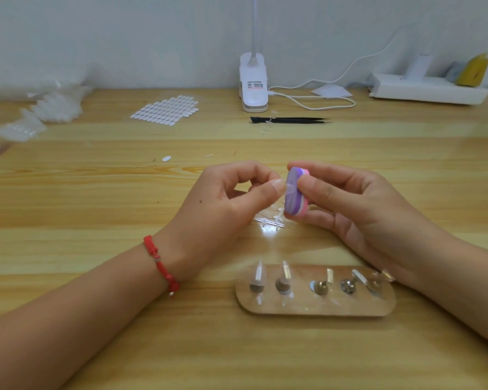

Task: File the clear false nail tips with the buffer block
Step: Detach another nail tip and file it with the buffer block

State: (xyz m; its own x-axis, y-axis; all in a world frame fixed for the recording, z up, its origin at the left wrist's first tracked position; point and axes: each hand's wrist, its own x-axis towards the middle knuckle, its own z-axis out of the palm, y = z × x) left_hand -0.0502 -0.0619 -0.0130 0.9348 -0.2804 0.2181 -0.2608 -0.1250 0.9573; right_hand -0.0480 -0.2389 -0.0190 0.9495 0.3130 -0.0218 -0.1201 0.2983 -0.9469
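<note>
My right hand (358,209) grips a small buffer block (295,194), purple on its facing side with pink and white layers behind. My left hand (231,201) pinches a clear false nail tip (285,187) between thumb and forefinger and holds it against the purple face of the block. The tip is nearly see-through and mostly hidden by my fingertips. Both hands hover above the wooden table (96,192), over a clear plastic nail sprue (271,220) lying on it.
A wooden holder (316,308) with several metal pegs, some carrying clear tips, lies close in front. Black tweezers (290,120), a sheet of adhesive tabs (166,109), a white clip lamp (252,85), bags of tips (48,108) and a power strip (428,90) sit farther back.
</note>
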